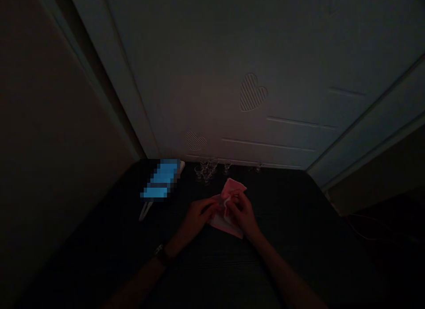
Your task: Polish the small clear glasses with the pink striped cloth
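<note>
A pink cloth (227, 225) is bunched between my two hands over the dark table, one corner sticking up at the back. My left hand (198, 214) pinches its left side, and a watch is on that wrist. From the right, my right hand (245, 214) has its fingers closed on the folded middle of the cloth. Whether something small is wrapped inside cannot be made out in the dim light. Beyond the cloth, several small clear glass cups (206, 169) stand in a cluster, with another cup (227, 167) just right of them.
A lit, pixelated screen (161, 178) lies at the left back with a white cable (145, 210) beside it. One more glass cup (258, 167) stands further right. A pale panel (212, 92) with heart reliefs rises behind the dark table (212, 273).
</note>
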`<move>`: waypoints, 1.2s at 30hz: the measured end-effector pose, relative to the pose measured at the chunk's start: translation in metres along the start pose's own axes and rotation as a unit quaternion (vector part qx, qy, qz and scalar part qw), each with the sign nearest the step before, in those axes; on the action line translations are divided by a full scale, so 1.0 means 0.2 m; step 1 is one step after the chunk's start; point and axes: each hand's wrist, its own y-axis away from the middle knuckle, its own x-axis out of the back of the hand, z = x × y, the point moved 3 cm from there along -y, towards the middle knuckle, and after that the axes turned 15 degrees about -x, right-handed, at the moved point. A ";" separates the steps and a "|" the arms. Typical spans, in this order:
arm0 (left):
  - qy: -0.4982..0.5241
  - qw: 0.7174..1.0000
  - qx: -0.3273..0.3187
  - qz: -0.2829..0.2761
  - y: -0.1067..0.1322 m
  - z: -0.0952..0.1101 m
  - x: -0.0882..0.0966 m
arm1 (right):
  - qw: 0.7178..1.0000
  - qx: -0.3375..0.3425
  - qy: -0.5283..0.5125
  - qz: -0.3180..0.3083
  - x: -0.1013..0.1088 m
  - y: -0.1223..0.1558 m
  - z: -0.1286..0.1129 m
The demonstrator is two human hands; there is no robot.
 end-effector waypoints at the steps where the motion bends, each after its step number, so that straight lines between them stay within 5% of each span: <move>1: -0.005 1.000 -0.001 0.002 0.00 0.00 0.00 | 1.000 0.006 -0.002 -0.004 0.00 0.00 0.00; 13: -0.113 0.991 -0.073 -0.014 0.01 0.04 0.01 | 0.998 0.019 0.062 0.025 0.01 0.00 -0.01; 23: -0.215 0.970 -0.112 -0.033 0.04 -0.01 0.00 | 0.947 0.096 0.306 0.014 0.01 0.02 -0.04; 36: -0.247 0.956 -0.158 -0.031 0.05 -0.01 -0.01 | 0.941 0.120 0.317 -0.007 0.00 0.02 -0.04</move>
